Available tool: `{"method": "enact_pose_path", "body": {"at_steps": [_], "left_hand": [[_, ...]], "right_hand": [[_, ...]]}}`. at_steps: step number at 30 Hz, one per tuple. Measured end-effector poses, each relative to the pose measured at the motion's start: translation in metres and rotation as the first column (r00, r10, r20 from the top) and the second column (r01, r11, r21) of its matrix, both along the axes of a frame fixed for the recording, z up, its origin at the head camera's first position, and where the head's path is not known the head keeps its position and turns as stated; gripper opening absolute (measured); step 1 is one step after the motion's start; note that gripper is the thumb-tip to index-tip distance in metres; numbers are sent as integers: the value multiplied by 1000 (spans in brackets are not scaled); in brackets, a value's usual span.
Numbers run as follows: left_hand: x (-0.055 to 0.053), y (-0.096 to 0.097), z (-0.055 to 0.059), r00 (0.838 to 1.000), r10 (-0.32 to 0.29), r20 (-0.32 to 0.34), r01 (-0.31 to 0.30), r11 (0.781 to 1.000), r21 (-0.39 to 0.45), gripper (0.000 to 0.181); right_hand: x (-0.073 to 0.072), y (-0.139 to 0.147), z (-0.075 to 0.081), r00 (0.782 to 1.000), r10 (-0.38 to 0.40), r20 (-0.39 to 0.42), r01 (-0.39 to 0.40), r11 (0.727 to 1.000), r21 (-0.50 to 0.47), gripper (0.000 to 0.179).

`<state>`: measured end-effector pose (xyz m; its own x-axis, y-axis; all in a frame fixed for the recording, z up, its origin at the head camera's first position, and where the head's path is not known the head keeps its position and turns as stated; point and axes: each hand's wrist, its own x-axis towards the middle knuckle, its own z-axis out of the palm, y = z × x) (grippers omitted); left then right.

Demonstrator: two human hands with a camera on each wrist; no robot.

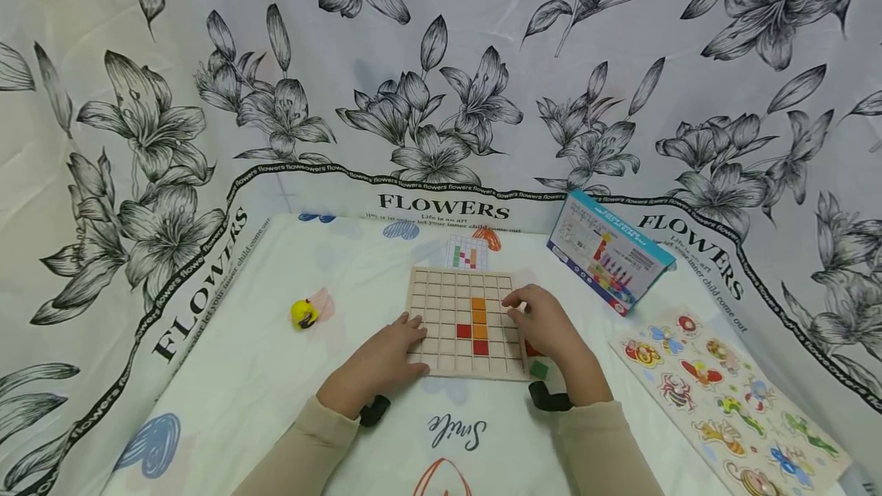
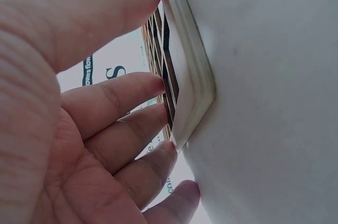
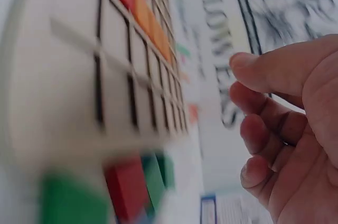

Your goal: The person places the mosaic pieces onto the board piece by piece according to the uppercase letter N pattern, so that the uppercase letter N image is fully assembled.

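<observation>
A wooden grid board (image 1: 441, 354) lies on the table. On it stand a column of orange blocks (image 1: 478, 318), a red block (image 1: 480, 347) below them and another red block (image 1: 464, 331) to their left. My left hand (image 1: 386, 356) rests at the board's left edge, fingertips on the rim and thumb at the near corner. Over the right part of the board hovers my right hand (image 1: 542, 320), its fingers loosely bent and thumb near the index finger. The right wrist view shows nothing between those fingers (image 3: 256, 134). Beside the board's right edge, partly under that hand, lie a green block (image 1: 540, 369) and a red block (image 3: 127, 187).
A pattern card (image 1: 467, 252) with coloured squares lies beyond the board. Behind it to the right stands a blue-edged toy box (image 1: 606, 251). A wooden insect puzzle board (image 1: 779, 419) lies at the right. On the left sits a small yellow toy (image 1: 303, 314).
</observation>
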<state>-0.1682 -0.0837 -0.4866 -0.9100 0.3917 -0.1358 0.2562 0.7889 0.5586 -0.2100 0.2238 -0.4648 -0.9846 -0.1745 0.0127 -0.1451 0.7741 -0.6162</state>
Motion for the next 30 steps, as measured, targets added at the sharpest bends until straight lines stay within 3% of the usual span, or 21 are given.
{"method": "enact_pose_path", "body": {"at_steps": [7, 14, 25, 30], "left_hand": [[3, -3, 3, 1000, 11, -9, -11, 1000, 11, 67], [2, 0, 2, 1000, 6, 1, -6, 1000, 18, 67], [3, 0, 0, 1000, -5, -10, 5, 1000, 18, 67], [2, -1, -1, 1000, 2, -10, -2, 1000, 12, 67]], "right_hand": [[15, 41, -6, 994, -49, 93, 46, 998, 42, 14], [29, 54, -23, 980, -51, 191, 47, 999, 23, 15], [34, 52, -28, 987, -12, 162, 3, 998, 60, 23], [35, 51, -26, 985, -20, 173, 10, 998, 60, 17]]}}
